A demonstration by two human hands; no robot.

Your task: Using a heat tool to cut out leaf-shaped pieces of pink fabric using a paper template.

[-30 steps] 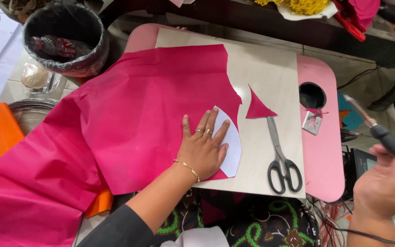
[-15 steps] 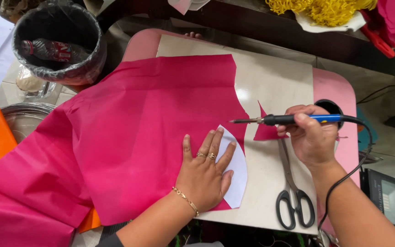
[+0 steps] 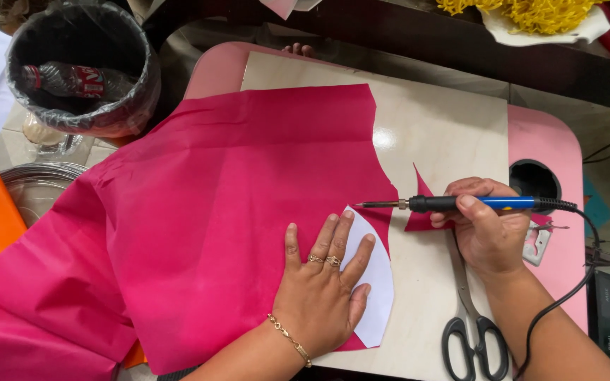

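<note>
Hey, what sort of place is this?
Probably a small craft or sewing workspace: pink fabric spread on a wooden board, scissors lying beside it, and the right hand holding a corded hot-tip tool.

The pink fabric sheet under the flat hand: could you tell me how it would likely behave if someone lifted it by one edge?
The pink fabric sheet would probably flop: it drapes off the board in soft folds. It looks thin and light. It may slide easily, since the left hand presses it and the white paper template flat while the right hand holds the soldering-iron-like tool.
</note>
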